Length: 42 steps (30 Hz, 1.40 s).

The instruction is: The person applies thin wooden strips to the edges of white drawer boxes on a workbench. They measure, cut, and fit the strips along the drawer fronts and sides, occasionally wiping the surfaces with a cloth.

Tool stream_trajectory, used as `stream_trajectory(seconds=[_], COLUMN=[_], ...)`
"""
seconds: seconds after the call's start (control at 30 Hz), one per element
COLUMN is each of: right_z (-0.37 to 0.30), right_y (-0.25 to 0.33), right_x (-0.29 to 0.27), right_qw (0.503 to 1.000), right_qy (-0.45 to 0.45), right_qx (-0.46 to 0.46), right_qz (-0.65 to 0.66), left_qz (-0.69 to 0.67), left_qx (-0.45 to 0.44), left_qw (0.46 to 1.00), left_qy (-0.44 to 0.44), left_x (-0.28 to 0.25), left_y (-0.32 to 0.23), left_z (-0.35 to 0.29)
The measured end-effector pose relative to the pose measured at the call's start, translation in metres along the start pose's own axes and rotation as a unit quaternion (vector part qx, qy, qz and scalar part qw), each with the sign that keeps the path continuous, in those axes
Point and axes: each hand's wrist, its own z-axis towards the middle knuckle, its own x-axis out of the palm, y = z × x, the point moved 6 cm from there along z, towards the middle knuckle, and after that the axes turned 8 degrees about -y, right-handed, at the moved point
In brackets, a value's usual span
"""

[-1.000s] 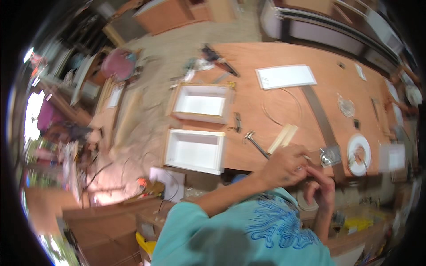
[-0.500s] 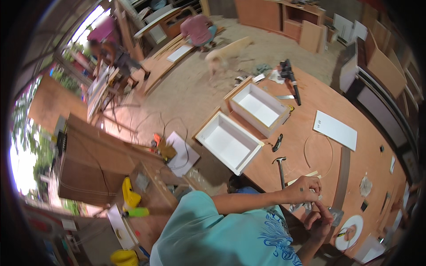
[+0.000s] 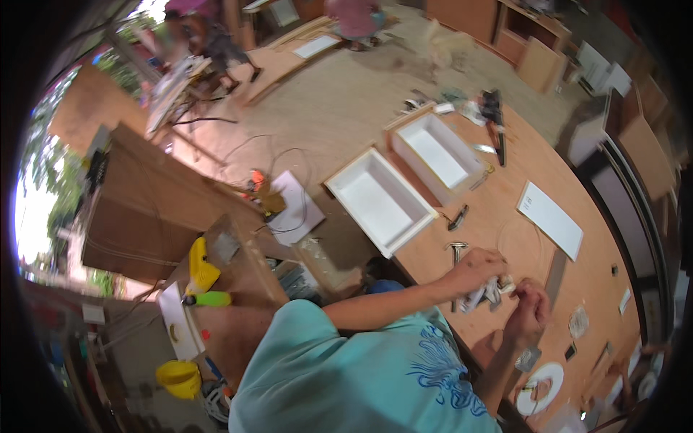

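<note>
White-lined wooden boxes (image 3: 379, 198) look built, flat white panel (image 3: 551, 222) is loose, left hand (image 3: 478, 272) and right hand (image 3: 529, 312) nearly meet at a small pale piece (image 3: 507, 284) above the brown wooden desk (image 3: 525, 155), grips unclear tbh.

Turquoise short-sleeved shirt (image 3: 339, 361) with a swirling blue print (image 3: 449, 374) on its front

A woodworking workshop, judging by white-lined drawer boxes (image 3: 433, 150) at two o'clock, a claw hammer (image 3: 456, 252) at four, a wooden cabinet (image 3: 507, 47) at one.
</note>
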Motion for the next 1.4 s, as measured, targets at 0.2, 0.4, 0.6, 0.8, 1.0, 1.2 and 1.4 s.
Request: stream_trajectory(seconds=[0.2,0.4,0.6,0.8,1.0,1.2,1.4], right_z=[0.006,0.005,-0.008,-0.012,-0.015,-0.062,-0.081], right_y=[-0.017,-0.021,-0.009,0.006,0.015,0.039,0.066], right_x=[0.024,0.009,0.012,0.005,-0.033,-0.078,-0.063], right_qw=[0.992,0.982,0.991,0.981,0.985,0.954,0.959], right_qy=[0.025,0.037,0.046,-0.004,-0.152,0.041,0.064], right_qx=[0.125,0.169,0.126,-0.016,0.075,0.167,0.163], right_qz=[-0.014,0.069,0.001,-0.194,-0.008,-0.247,-0.223], left_qz=[-0.054,-0.032,0.021,0.086,-0.075,-0.085,-0.042], left_qx=[-0.093,-0.060,-0.026,-0.046,-0.183,-0.163,-0.164], left_qw=[0.994,0.997,0.997,0.983,0.954,0.940,0.951], left_qy=[0.011,0.029,0.069,0.159,0.224,0.286,0.257], left_x=[-0.007,0.009,0.013,0.024,0.033,0.047,0.064], left_y=[-0.027,-0.030,-0.034,-0.026,0.001,0.009,0.030], left_z=[-0.015,-0.016,-0.019,-0.021,-0.021,-0.020,-0.024])
